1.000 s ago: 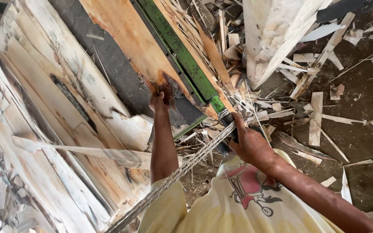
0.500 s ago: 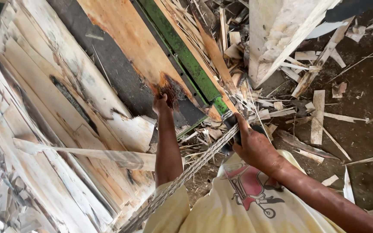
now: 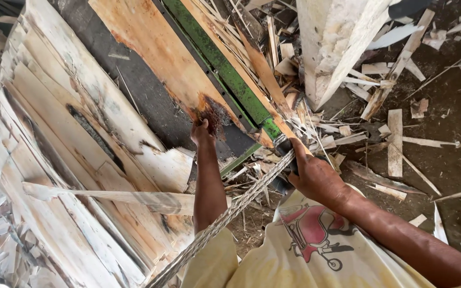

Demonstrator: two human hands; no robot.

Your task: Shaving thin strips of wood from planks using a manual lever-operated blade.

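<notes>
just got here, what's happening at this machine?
A person stands over a green-railed machine amid stacked veneer sheets and wood scraps. The left hand grips the ragged, dark-stained end of a veneer sheet lying on the dark bed. The right hand grips a dark handle by the rail's end, beside a taut braided rope.

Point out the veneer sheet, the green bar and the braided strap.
veneer sheet (image 3: 150, 53), head view, bare middle.
green bar (image 3: 225, 66), head view, mid-length.
braided strap (image 3: 225, 216), head view, middle stretch.
</notes>
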